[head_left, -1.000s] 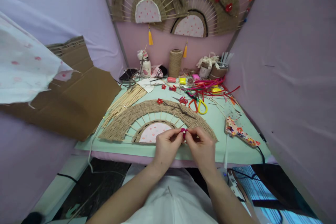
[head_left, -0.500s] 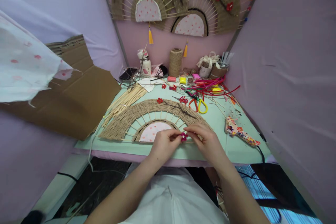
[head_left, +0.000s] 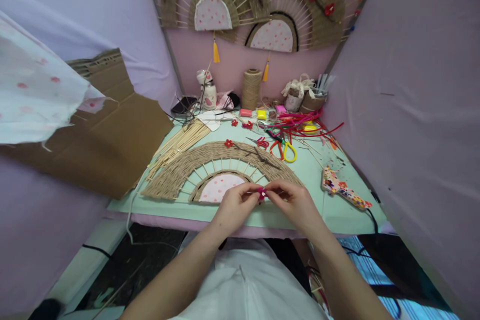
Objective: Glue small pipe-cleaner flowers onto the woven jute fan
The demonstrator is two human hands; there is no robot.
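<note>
Between my fingertips is a small magenta flower [head_left: 262,194] with a pale centre, partly covered by the fingers. My left hand [head_left: 237,205] pinches it from the left side. From the right, my right hand [head_left: 290,201] pinches its other edge. Just beyond the hands lies a woven twine fan [head_left: 167,180] with thin stick ribs and a dotted white half-round [head_left: 219,187] at its base. On the fan's upper band sit a red flower [head_left: 228,143] and a dark twig [head_left: 262,156]. My right hand hides the fan's right end.
A flower-patterned glue gun [head_left: 343,190] lies at the right, its cord running off the table edge. Scissors [head_left: 288,152], red pipe cleaners [head_left: 300,122], thin sticks [head_left: 182,145] and a twine spool [head_left: 251,89] are farther back. Cardboard [head_left: 112,140] leans at left.
My right fingers have come in from beside the magenta flower and now pinch its edge. The left hand keeps its hold, and the flower has turned slightly.
</note>
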